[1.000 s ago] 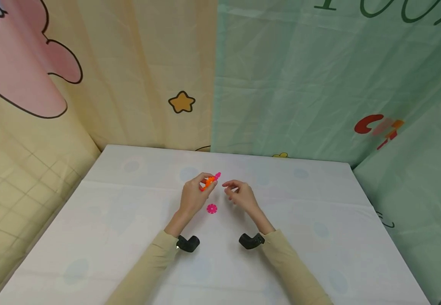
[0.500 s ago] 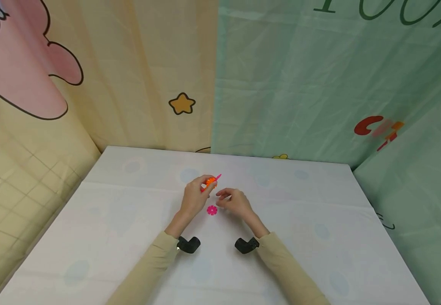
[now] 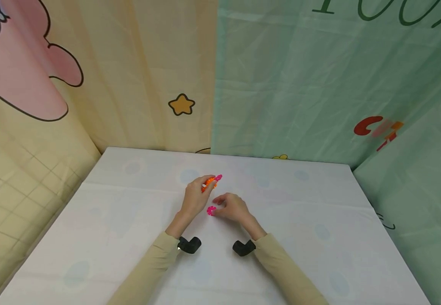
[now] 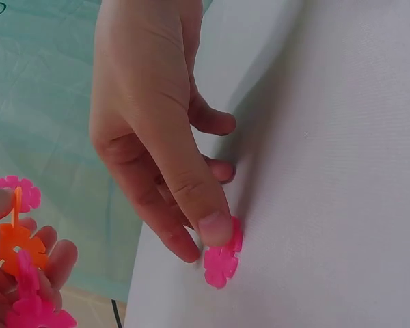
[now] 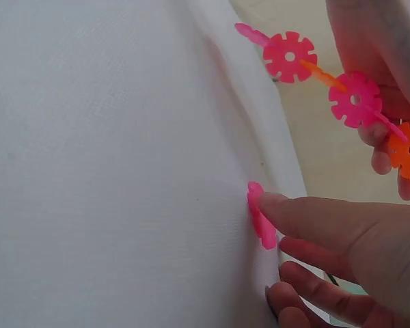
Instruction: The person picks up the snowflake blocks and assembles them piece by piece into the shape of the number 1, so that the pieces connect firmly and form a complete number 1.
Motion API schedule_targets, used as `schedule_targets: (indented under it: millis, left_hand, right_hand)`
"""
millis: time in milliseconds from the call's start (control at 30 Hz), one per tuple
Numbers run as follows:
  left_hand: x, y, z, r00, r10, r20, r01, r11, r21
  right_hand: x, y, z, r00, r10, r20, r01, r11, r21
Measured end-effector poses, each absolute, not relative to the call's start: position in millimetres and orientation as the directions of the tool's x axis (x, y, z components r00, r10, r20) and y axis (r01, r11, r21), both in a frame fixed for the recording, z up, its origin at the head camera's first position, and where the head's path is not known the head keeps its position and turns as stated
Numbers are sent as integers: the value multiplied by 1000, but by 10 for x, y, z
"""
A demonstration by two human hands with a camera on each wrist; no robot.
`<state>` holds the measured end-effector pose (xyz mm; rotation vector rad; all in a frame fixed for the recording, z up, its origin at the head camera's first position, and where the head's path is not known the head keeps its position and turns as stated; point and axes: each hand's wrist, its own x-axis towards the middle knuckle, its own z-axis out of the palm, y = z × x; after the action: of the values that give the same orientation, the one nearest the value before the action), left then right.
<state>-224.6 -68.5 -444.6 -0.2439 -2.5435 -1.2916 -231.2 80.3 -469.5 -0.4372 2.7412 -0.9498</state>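
My left hand (image 3: pixel 194 198) grips a chain of notched snowflake discs (image 5: pixel 354 100), pink and orange, slotted into one another at angles. In the right wrist view the chain slants past the left fingers, its pink end sticking out free. Lower down, my right hand (image 3: pixel 235 208) pinches a single pink snowflake disc (image 4: pixel 221 264) at the tabletop, thumb over its near face. That disc tips up on edge in the right wrist view, and the fingertips behind it are partly hidden.
A white cloth covers the table (image 3: pixel 300 237). Behind it hang a yellow curtain (image 3: pixel 148 63) and a green curtain (image 3: pixel 281 84). Black cameras sit on both wrists, the left wrist camera (image 3: pixel 189 245) close to the right wrist camera (image 3: pixel 244 248).
My right hand has come down and left onto the single pink disc, which now tilts. The left hand stays nearly in place while the chain it holds turns a little.
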Motion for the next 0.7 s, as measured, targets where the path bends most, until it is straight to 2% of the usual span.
schedule_targets:
  millis: [300,700]
  left_hand:
    - [-2240,-669,-4429,-943,12,334,276,589,759]
    - [-2227,-666,-4417,-941,10,337,278,589,759]
  right_hand:
    - [-2312,779,-4689,-931,-356,-83,-237,761,-604]
    - [-2285,903,-4732,-934,-355,-43,-231,689,-687]
